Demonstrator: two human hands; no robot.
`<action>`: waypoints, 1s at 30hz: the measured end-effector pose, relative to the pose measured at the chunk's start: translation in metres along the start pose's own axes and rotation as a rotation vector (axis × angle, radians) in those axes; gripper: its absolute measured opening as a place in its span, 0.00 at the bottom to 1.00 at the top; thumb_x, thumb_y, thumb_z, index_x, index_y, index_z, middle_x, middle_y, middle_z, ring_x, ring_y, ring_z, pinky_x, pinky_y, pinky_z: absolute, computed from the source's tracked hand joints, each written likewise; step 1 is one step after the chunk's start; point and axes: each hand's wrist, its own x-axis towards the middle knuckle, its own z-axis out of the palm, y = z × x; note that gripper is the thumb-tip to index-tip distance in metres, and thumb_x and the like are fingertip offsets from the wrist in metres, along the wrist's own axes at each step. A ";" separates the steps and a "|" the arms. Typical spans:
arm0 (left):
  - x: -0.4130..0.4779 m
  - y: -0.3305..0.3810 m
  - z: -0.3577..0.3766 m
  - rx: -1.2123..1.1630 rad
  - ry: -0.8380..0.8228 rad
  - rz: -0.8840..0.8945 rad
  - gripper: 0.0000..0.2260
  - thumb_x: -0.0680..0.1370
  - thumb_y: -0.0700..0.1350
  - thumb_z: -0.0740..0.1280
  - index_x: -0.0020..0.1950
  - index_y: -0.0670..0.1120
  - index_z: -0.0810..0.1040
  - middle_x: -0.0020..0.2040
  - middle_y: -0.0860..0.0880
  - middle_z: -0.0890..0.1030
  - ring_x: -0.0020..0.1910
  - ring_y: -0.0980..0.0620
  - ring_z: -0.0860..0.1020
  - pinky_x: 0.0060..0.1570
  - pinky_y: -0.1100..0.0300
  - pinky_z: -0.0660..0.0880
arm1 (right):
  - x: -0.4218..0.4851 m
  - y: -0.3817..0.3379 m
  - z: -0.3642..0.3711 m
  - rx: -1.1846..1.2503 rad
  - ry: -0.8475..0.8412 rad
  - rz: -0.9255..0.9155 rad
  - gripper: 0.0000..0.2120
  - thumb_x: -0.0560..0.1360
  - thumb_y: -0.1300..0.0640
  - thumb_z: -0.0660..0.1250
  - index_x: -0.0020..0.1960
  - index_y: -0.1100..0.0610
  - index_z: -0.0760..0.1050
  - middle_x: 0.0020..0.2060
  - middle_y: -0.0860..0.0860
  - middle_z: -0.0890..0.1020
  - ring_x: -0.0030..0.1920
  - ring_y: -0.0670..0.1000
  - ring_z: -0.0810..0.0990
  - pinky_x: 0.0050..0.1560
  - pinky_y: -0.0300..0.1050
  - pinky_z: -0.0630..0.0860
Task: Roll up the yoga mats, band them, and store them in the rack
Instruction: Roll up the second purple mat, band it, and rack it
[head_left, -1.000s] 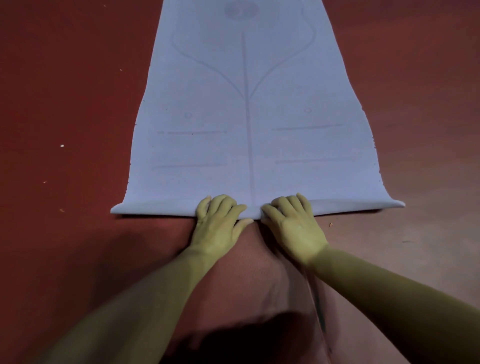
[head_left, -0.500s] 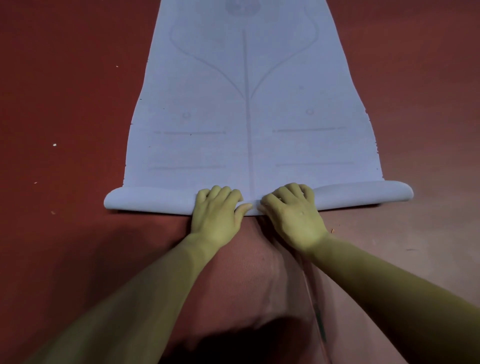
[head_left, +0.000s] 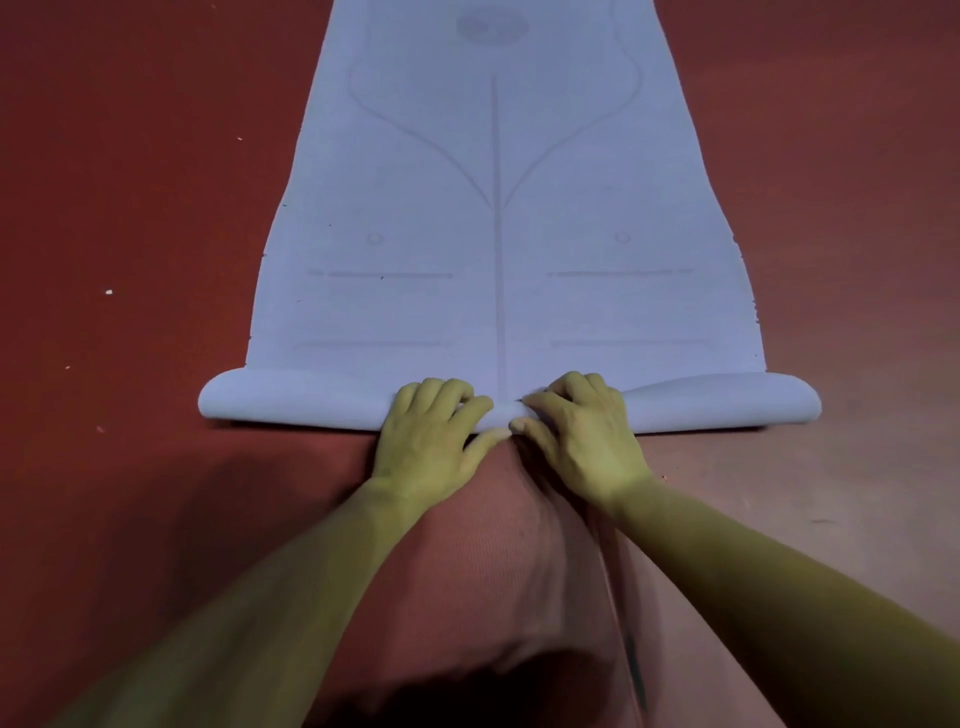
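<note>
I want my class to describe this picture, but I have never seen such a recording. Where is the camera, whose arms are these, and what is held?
There is no machine: these are a person's two arms. The camera sits on that person's head, looking forward and down, so the arms reach in from the bottom. On the red floor lies a pale blue yoga mat with faint printed lines, stretching away. Its near end is turned into a low roll across its width. The left hand and right hand sit side by side at the roll's middle, fingers curled over its top, gripping it.
</note>
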 end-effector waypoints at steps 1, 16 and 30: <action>-0.002 -0.002 0.000 -0.014 0.008 0.013 0.16 0.79 0.59 0.63 0.51 0.49 0.82 0.47 0.51 0.79 0.45 0.47 0.74 0.49 0.52 0.68 | 0.003 0.001 0.000 -0.004 -0.011 -0.004 0.21 0.79 0.39 0.59 0.54 0.50 0.84 0.45 0.49 0.77 0.47 0.55 0.74 0.50 0.48 0.65; 0.020 -0.019 0.001 -0.088 -0.053 0.056 0.16 0.79 0.57 0.63 0.53 0.48 0.84 0.47 0.51 0.81 0.45 0.47 0.77 0.48 0.55 0.68 | 0.009 0.007 0.003 -0.043 0.086 -0.180 0.17 0.79 0.43 0.64 0.56 0.55 0.82 0.49 0.49 0.80 0.50 0.55 0.77 0.56 0.47 0.66; 0.026 -0.036 0.005 -0.179 -0.027 0.014 0.15 0.78 0.60 0.65 0.50 0.51 0.85 0.45 0.53 0.80 0.43 0.50 0.74 0.46 0.56 0.68 | 0.018 0.007 -0.001 -0.087 0.148 -0.252 0.17 0.78 0.43 0.68 0.59 0.54 0.82 0.49 0.52 0.79 0.49 0.55 0.74 0.53 0.50 0.69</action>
